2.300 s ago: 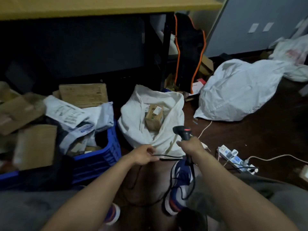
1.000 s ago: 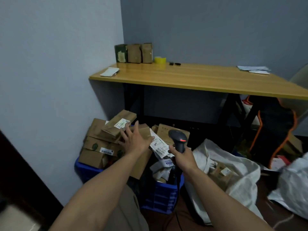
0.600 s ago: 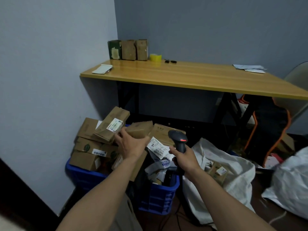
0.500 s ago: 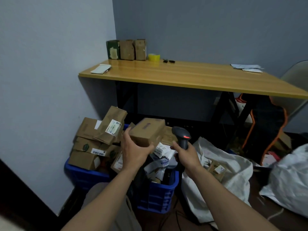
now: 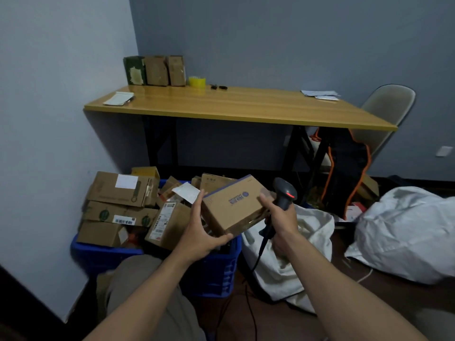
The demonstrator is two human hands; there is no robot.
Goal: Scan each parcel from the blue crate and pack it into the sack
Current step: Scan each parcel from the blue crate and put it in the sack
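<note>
A brown cardboard parcel [image 5: 234, 205] with blue print is held above the blue crate [image 5: 211, 274]. My left hand [image 5: 202, 232] grips its left and bottom edges. My right hand [image 5: 280, 220] holds the black barcode scanner [image 5: 284, 195], whose red light glows, and one finger touches the parcel's right side. The crate is heaped with several cardboard parcels [image 5: 118, 190]. The open white sack [image 5: 290, 257] lies on the floor just right of the crate, below my right hand.
A wooden table [image 5: 234, 107] stands behind the crate, with small boxes [image 5: 155, 70] and a yellow tape roll [image 5: 197, 82] on it. A filled white sack [image 5: 406, 232] lies at the right. A chair [image 5: 386, 107] stands at the table's right end. The scanner cable [image 5: 251, 303] trails across the floor.
My left hand has lifted the parcel off the crate pile and brought it toward me and to the right. My right hand, with the scanner, has closed in and touches the parcel.
</note>
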